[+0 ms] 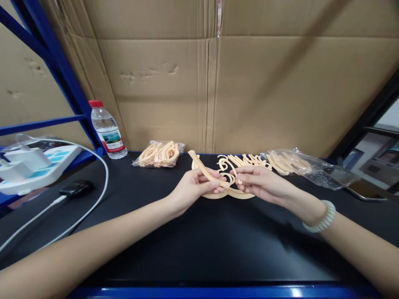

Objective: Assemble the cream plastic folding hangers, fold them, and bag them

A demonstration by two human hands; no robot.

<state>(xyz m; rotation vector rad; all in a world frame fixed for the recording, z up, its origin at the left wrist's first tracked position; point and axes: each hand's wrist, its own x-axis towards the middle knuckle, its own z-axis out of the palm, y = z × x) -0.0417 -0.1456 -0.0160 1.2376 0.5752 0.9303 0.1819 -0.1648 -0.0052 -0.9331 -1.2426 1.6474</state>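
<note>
My left hand [202,182] is closed on a curved wooden strip [203,168], pale and flat, that slants up and to the left. Between the fingertips of my right hand [257,180] is a thin, curved wooden piece [234,170]; the two pieces come close together, and I cannot tell whether they touch. Under and between my hands, a curved wooden frame [215,195] lies on the black table. Just behind them are a scroll-shaped wooden piece [222,162] and a row of small curved wooden pieces [249,160], partly hidden by my right hand.
A plastic bag of wooden pieces [160,153] lies at back left, another clear bag [293,162] at back right beside a phone [368,192]. A water bottle [107,131], power strip [40,166], black device [76,187] and white cable [106,174] occupy the left. Cardboard [156,83] stands behind.
</note>
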